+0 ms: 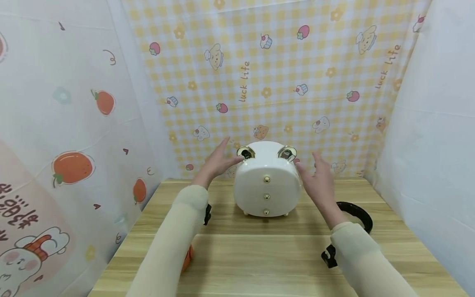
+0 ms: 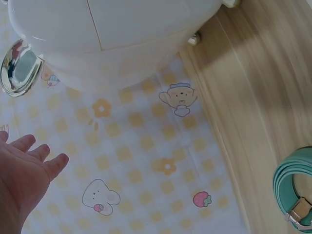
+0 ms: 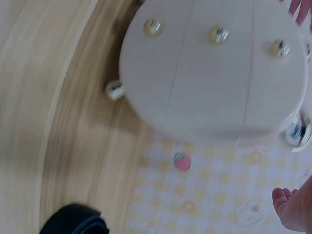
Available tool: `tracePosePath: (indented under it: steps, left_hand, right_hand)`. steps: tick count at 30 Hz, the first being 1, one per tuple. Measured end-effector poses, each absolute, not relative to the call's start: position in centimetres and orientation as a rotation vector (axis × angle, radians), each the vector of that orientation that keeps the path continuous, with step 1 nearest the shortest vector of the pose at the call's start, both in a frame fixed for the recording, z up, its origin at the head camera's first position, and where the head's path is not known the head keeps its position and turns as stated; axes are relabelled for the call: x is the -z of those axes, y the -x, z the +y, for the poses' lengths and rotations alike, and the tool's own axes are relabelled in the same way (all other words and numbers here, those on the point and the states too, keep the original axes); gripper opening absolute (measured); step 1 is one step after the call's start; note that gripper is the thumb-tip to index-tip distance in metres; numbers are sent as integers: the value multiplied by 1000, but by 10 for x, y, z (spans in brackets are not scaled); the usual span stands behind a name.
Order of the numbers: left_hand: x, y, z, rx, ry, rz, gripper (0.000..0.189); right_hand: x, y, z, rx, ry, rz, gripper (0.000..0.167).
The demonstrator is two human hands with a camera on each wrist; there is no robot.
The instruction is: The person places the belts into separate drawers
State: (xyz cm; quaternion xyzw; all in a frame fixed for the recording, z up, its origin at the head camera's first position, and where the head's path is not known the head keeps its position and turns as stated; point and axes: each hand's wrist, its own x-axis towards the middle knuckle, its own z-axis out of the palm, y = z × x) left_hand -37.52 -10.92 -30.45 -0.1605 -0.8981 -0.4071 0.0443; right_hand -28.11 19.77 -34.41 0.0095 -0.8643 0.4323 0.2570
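Observation:
A white storage box (image 1: pixel 267 187) with rounded sides, three gold knobs, small gold feet and two gold-rimmed ear-like pieces (image 1: pixel 245 152) stands upright at the back of the table. Seams on its front run between the knobs. My left hand (image 1: pixel 219 161) is raised at its upper left, thumb near the left ear. On the other side my right hand (image 1: pixel 319 179) is raised with the thumb near the right ear (image 1: pixel 287 153). In the left wrist view the left hand (image 2: pixel 24 180) appears apart from the box, fingers extended. The right hand (image 3: pixel 297 207) is only partly visible in its wrist view.
A coiled black belt (image 1: pixel 365 214) lies right of the box. A rolled green belt (image 2: pixel 292 180) with a buckle lies to the left, hidden from the head view. Something orange with dark lines (image 1: pixel 188 258) is partly behind the left sleeve. A checked cloth (image 1: pixel 267 62) hangs behind.

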Motion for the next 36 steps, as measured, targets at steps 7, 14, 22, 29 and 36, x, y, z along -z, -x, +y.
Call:
tracePosePath:
  steps: [7,14,22,29,36]
  left_hand:
    - [300,374,-99,1297,520,-2750,99]
    - [301,379,-92,1349,561,-2735,98]
    - [303,383,-91,1375,594,-2744,96]
    - [305,387,-90,1350,640,-2765,94]
    - [306,390,-88,1332,706,-2762,90]
  right_hand:
    - [346,275,167,-1267,-47,-2224,68]
    - [357,271,142,-1449,-48,-2099,59]
    - [375,265,114,-1570,42,-1992,58]
    - [389,265,96,-1631,122,-1932,55]
    - [401,272,83,-1664,219,-1855,53]
